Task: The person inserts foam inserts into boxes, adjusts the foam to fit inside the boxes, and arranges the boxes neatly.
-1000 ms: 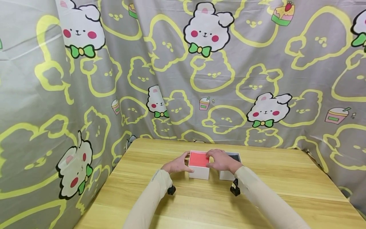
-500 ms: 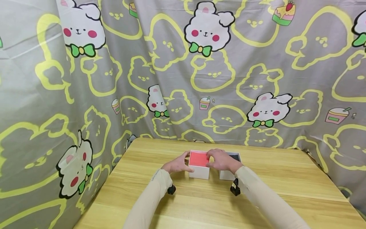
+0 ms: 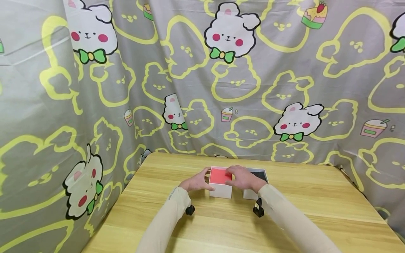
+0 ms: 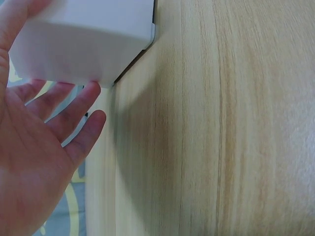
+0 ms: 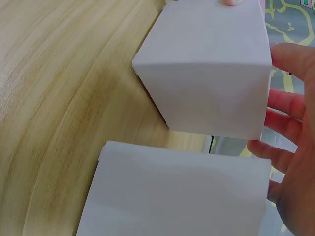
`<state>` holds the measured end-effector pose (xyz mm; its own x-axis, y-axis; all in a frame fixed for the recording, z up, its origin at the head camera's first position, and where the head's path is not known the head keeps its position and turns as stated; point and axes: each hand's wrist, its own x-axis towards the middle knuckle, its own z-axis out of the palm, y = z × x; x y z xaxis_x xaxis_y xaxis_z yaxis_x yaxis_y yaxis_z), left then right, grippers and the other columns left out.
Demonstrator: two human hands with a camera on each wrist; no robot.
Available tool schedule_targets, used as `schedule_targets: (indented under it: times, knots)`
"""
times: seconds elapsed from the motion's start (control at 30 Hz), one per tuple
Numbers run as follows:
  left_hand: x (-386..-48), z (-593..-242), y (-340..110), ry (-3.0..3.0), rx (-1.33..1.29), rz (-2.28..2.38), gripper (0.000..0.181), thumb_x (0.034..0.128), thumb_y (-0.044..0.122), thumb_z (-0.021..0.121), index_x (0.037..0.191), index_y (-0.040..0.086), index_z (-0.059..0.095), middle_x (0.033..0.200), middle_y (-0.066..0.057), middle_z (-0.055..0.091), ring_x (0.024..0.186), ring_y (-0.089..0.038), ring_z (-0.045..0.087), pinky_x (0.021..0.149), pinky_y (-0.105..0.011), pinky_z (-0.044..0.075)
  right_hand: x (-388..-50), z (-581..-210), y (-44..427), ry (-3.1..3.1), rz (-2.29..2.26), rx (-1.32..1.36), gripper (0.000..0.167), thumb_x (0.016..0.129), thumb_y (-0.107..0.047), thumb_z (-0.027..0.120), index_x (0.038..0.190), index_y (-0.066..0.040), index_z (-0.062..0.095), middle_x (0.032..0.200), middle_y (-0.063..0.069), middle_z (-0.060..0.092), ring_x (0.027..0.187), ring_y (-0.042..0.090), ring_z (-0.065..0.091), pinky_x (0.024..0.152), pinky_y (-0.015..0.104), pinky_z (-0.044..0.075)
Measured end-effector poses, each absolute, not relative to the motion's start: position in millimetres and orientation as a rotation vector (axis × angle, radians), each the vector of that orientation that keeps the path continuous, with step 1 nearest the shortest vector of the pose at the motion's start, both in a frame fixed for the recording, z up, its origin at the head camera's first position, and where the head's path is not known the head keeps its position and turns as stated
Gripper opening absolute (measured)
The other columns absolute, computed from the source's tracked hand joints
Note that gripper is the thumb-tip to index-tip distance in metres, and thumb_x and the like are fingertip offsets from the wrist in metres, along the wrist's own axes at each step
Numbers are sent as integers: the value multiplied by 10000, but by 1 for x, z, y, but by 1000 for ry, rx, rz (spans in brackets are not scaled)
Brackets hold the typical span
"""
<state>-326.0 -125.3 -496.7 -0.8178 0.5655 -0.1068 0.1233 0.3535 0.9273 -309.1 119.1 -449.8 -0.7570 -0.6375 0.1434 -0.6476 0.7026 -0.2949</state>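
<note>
In the head view, a white box [image 3: 220, 191] with a flat red piece [image 3: 218, 174] in its top stands on the table. My left hand [image 3: 196, 181] holds this box, thumb on its near face and fingers along the left side; the left wrist view shows fingertips touching the white wall [image 4: 74, 56]. My right hand [image 3: 243, 177] reaches over the right rim, fingertips over the red piece. Whether they grip it is hidden. In the right wrist view, its fingers [image 5: 285, 127] lie beside the box's top edge. A second white box [image 3: 249, 194] with dark contents [image 3: 261, 174] sits under the right wrist.
The wooden table [image 3: 215, 228] carries both boxes, with a narrow gap between them. A grey curtain [image 3: 196, 88] printed with rabbits hangs behind and to the left. Black wrist devices [image 3: 258, 209] hang below the sleeves.
My right hand has shifted slightly left, its fingertips passing from the box's right rim to over the red piece. The left hand and both boxes stay put.
</note>
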Motion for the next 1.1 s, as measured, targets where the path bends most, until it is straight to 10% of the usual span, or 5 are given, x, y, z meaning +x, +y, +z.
schedule_targets:
  times: [1.1]
  knots:
    - [-322,-490,-133,2168,584,1465,1015,787,132,768,1520,147,66,1484,-145,258,1232,-274,450,962,-373,417,-300,-444,122,-2817,506,1048,376,889,-403,635,1113,-101,647,1249,90,564,1228,334,435,980,565,323]
